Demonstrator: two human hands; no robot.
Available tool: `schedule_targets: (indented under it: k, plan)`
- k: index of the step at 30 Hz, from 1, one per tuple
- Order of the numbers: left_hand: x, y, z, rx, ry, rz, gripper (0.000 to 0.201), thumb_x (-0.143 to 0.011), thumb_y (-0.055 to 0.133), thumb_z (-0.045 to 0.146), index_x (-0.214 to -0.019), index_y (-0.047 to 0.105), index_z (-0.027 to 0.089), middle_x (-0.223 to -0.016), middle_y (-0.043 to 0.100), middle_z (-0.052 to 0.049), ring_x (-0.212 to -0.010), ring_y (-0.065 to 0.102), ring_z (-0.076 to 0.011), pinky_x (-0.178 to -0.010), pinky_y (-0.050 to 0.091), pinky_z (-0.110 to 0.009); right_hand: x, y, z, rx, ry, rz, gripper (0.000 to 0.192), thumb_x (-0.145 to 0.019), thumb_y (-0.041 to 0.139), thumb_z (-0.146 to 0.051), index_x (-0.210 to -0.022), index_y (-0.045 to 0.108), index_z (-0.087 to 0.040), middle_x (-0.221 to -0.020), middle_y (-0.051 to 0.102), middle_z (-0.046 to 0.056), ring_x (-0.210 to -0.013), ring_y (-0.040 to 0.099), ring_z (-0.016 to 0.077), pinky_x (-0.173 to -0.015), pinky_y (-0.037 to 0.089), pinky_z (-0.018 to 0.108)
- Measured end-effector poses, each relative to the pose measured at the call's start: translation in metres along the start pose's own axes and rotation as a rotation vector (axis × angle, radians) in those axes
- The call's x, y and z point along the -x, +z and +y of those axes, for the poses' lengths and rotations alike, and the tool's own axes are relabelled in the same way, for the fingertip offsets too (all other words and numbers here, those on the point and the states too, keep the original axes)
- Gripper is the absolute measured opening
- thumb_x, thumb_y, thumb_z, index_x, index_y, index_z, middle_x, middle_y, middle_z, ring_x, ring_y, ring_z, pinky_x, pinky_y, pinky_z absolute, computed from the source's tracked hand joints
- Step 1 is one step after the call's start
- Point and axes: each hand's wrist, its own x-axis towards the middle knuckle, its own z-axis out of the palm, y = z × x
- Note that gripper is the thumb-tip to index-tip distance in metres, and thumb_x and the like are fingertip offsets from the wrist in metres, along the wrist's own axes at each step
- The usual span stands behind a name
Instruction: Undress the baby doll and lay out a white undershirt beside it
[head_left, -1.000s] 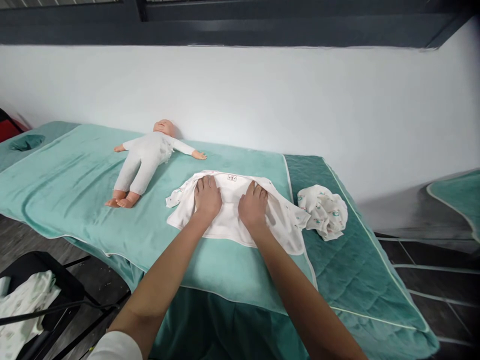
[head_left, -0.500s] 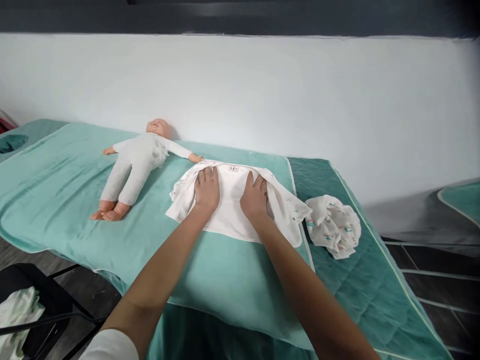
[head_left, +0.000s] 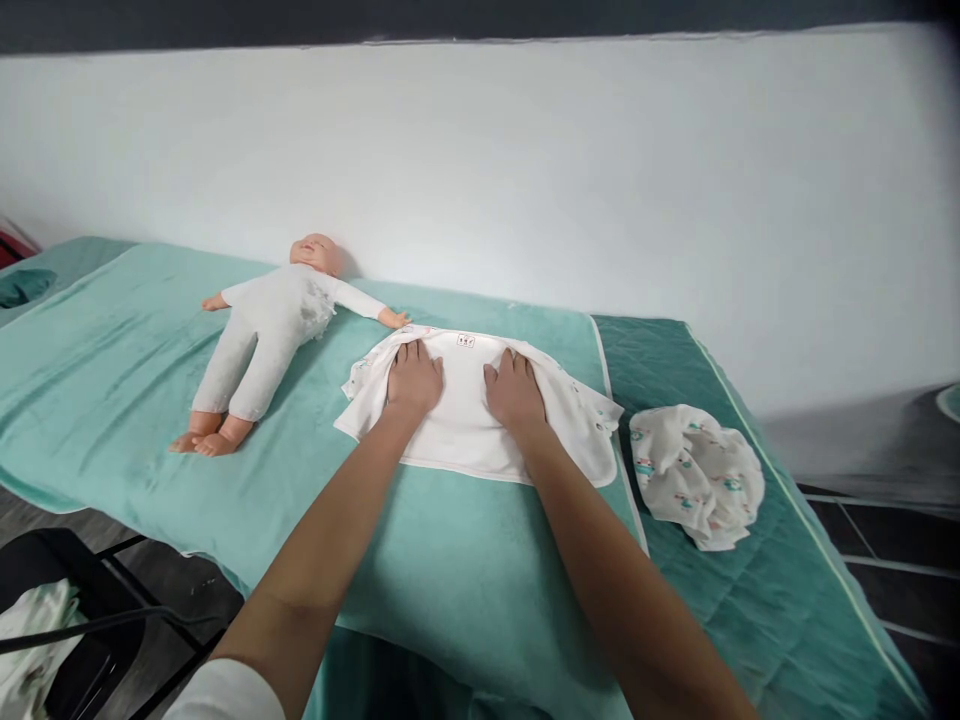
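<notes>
A small white baby shirt (head_left: 469,430) with a printed label near its upper edge is spread open on the green bedding. My left hand (head_left: 415,378) lies on its left part, fingers stretched forward and thumb apart. On the right part rests my right hand (head_left: 516,390), also with its fingers extended and the thumb pointing inward. Both hands press on the cloth near the folded-back front panels, whose outer sides show a small print. The upper left of the shirt meets the hand of a baby doll (head_left: 274,300), which lies on its back in a white body.
A crumpled white printed cloth (head_left: 697,475) lies on the darker quilted cover (head_left: 757,600) at right. Behind the bed (head_left: 150,400) stands a white wall (head_left: 480,180). At lower left, a black chair (head_left: 112,640) holds a pale green-and-white cloth (head_left: 37,640).
My hands stay on the shirt, with the right hand's fingers now lying flatter on it. The view has shifted slightly, so the crumpled cloth appears farther right and lower.
</notes>
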Motion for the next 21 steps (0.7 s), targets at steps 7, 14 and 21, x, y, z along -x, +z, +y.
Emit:
schedule_targets:
  k: [7, 14, 21]
  plan:
    - [0.010, -0.002, 0.002, 0.000, -0.018, -0.053, 0.064, -0.103, 0.026, 0.037, -0.152, 0.037, -0.002, -0.158, 0.040, -0.024, -0.150, 0.035, -0.0326, -0.124, 0.027, -0.044, 0.005, -0.001, -0.010, 0.015, 0.014, 0.018, 0.062, -0.102, 0.026, -0.034, -0.150, 0.036, 0.004, -0.151, 0.044, 0.031, -0.143, 0.039, 0.0393, -0.116, 0.031, 0.054]
    - [0.041, -0.001, 0.000, 0.013, 0.004, -0.037, 0.066, -0.103, 0.024, 0.037, -0.155, 0.032, -0.003, -0.165, 0.028, -0.022, -0.156, 0.023, -0.0297, -0.128, 0.022, -0.043, 0.040, -0.013, -0.017, 0.035, -0.027, -0.069, 0.063, -0.103, 0.025, -0.035, -0.153, 0.033, 0.003, -0.163, 0.028, 0.027, -0.152, 0.026, 0.0334, -0.122, 0.026, 0.045]
    - [0.077, -0.009, -0.008, 0.006, 0.066, -0.025, 0.065, -0.103, 0.025, 0.038, -0.154, 0.034, -0.002, -0.166, 0.026, -0.019, -0.157, 0.020, -0.0280, -0.129, 0.019, -0.042, 0.077, -0.020, -0.019, 0.095, -0.045, -0.072, 0.065, -0.104, 0.028, -0.037, -0.154, 0.033, 0.004, -0.164, 0.025, 0.026, -0.153, 0.026, 0.0313, -0.123, 0.024, 0.043]
